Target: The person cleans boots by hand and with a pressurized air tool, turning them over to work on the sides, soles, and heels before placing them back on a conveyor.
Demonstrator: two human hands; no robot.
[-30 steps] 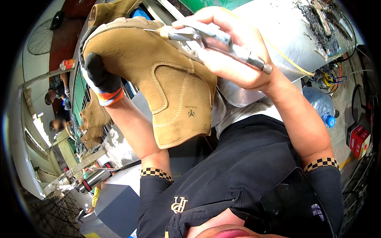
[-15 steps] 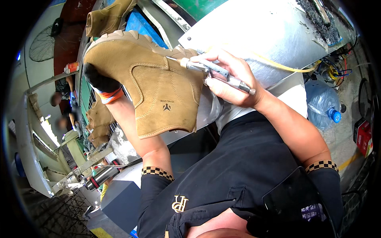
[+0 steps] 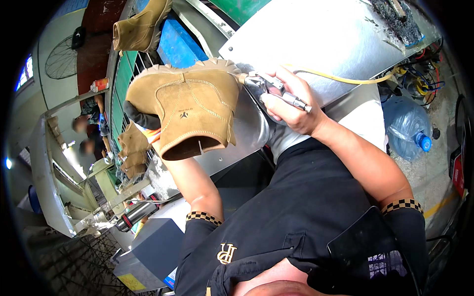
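Note:
A tan suede ankle boot [image 3: 197, 101] with a lugged sole hangs before me, its top opening turned down toward me. My left hand [image 3: 143, 116], in a dark glove with an orange and white cuff, grips it at the toe side; some fingers are hidden behind the boot. My right hand [image 3: 294, 101] is bare and wrapped round a silver air gun [image 3: 276, 90]. The gun's nozzle points left at the boot's heel, close to the sole edge; whether it touches, I cannot tell.
A yellow hose [image 3: 340, 78] runs over the metal sheet [image 3: 296, 37] on the right. Another tan boot [image 3: 140, 27] stands far left beside a blue bin [image 3: 180, 42]. More boots [image 3: 132, 150] lie on a rack at left. A large water bottle [image 3: 407, 128] sits at right.
The boot has turned and tilted, so its top opening and heel show more. The air gun's nozzle has gone from the boot's side to the heel by the sole.

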